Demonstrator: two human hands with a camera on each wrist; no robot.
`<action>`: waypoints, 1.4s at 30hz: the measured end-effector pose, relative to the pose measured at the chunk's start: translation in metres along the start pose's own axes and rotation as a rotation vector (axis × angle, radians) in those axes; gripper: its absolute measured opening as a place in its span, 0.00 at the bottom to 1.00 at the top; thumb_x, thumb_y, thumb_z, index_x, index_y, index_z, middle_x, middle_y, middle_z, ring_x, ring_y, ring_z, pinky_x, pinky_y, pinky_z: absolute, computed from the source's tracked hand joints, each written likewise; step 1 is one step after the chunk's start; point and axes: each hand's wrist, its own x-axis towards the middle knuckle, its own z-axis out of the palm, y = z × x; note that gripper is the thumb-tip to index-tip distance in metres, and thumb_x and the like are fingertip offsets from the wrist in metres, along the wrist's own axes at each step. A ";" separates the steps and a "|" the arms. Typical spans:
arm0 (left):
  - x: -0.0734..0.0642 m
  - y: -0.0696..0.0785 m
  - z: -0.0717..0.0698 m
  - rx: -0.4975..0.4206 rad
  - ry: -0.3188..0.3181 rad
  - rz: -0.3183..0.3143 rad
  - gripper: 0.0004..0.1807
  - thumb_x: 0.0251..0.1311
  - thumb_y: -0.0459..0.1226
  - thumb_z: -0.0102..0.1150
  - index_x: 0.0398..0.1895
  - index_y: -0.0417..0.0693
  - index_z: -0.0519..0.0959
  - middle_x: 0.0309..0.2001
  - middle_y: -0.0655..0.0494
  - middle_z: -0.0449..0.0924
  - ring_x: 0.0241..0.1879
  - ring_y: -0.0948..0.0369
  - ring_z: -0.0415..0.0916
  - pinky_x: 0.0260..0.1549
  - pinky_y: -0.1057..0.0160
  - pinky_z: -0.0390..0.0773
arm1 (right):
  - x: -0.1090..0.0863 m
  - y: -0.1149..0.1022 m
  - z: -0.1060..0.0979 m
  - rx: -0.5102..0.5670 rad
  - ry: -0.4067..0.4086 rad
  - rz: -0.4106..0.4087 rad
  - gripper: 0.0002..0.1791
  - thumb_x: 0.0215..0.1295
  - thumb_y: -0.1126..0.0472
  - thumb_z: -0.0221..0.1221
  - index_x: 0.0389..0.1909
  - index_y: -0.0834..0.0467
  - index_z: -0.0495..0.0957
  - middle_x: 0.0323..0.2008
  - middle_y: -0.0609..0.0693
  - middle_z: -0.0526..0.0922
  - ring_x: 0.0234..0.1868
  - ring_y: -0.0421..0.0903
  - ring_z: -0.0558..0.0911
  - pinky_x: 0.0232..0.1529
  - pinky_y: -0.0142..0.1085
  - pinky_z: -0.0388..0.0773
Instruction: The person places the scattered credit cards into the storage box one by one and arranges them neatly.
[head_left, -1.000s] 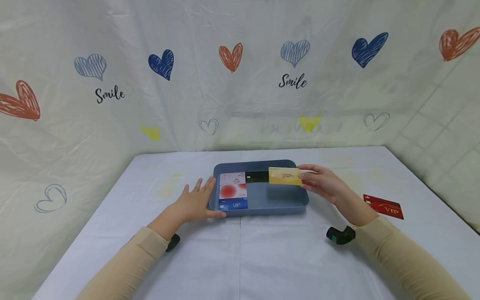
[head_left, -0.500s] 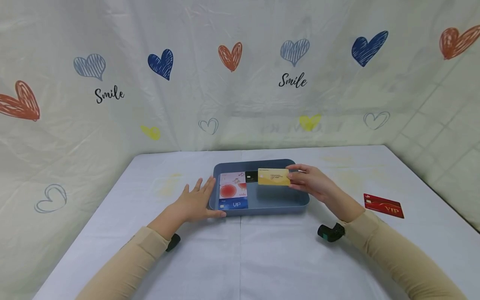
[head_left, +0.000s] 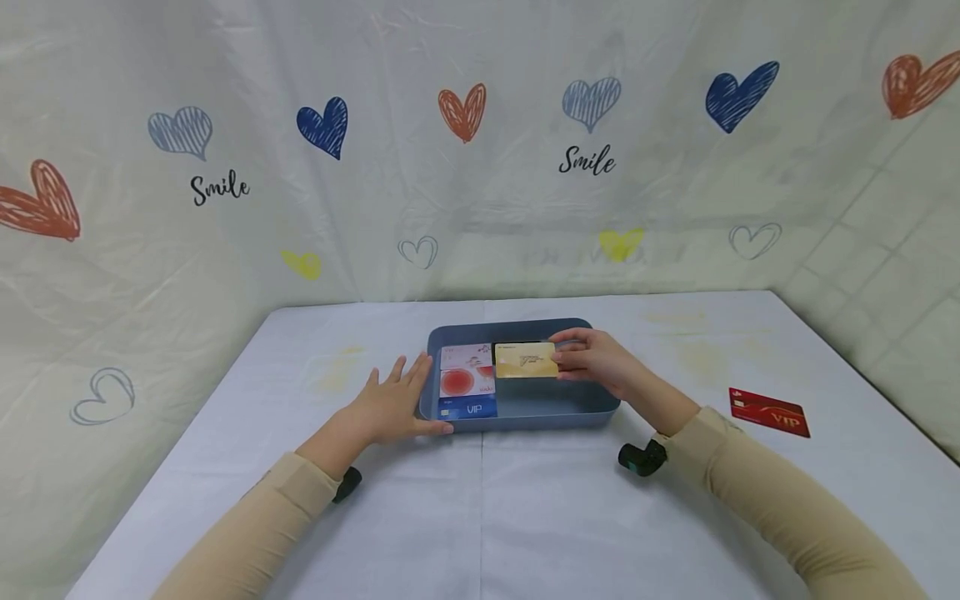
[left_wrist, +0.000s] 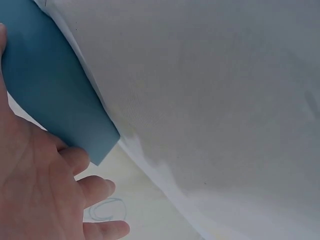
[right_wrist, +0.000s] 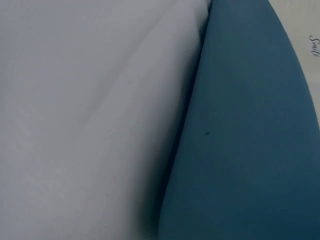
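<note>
A blue-grey tray (head_left: pixel 551 421) sits at the far middle of the table. My left hand (head_left: pixel 390 407) rests against its left end, fingers spread and straight; the left wrist view shows the palm (left_wrist: pixel 40 185) beside the tray wall (left_wrist: pixel 65 80). Between thumb and fingers, my right hand (head_left: pixel 600 362) pinches the right end of a gold card (head_left: pixel 525 360) over the tray's back part. Beneath it a black card is almost fully covered. Stacked down the tray's left side are a pale pink card (head_left: pixel 465 357), a card with a red circle (head_left: pixel 458 382) and a blue VIP card (head_left: pixel 468 407).
A red VIP card (head_left: pixel 768 412) lies on the white tablecloth (head_left: pixel 480 517), right of the tray. Behind the table hangs a pale curtain (head_left: pixel 510 208) printed with hearts. In the right wrist view the tray's outer wall (right_wrist: pixel 250 125) fills the right side; no hand shows there.
My right hand has carried the gold card leftward, from the tray's right end to beside the pink card, covering the black card. My left hand has stayed put.
</note>
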 end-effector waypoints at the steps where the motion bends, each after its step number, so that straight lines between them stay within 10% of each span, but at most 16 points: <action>1: 0.000 0.000 0.000 -0.001 0.000 0.000 0.67 0.55 0.73 0.59 0.84 0.44 0.41 0.83 0.48 0.40 0.80 0.41 0.38 0.71 0.30 0.41 | 0.001 0.000 0.001 -0.006 0.002 0.001 0.23 0.75 0.72 0.56 0.67 0.74 0.64 0.44 0.53 0.82 0.34 0.39 0.85 0.41 0.34 0.85; 17: -0.001 0.000 -0.001 -0.005 -0.004 0.006 0.66 0.56 0.73 0.58 0.84 0.43 0.41 0.83 0.48 0.40 0.80 0.41 0.37 0.71 0.30 0.41 | 0.018 0.006 0.011 -0.194 0.019 0.059 0.21 0.75 0.72 0.55 0.66 0.73 0.68 0.41 0.56 0.76 0.32 0.42 0.81 0.38 0.35 0.86; 42: 0.000 0.001 -0.003 -0.010 -0.010 -0.004 0.67 0.56 0.73 0.59 0.84 0.44 0.40 0.83 0.48 0.40 0.80 0.41 0.38 0.72 0.31 0.41 | 0.020 0.008 0.009 -0.145 -0.042 0.147 0.24 0.74 0.72 0.56 0.67 0.74 0.66 0.50 0.63 0.75 0.39 0.46 0.82 0.40 0.35 0.86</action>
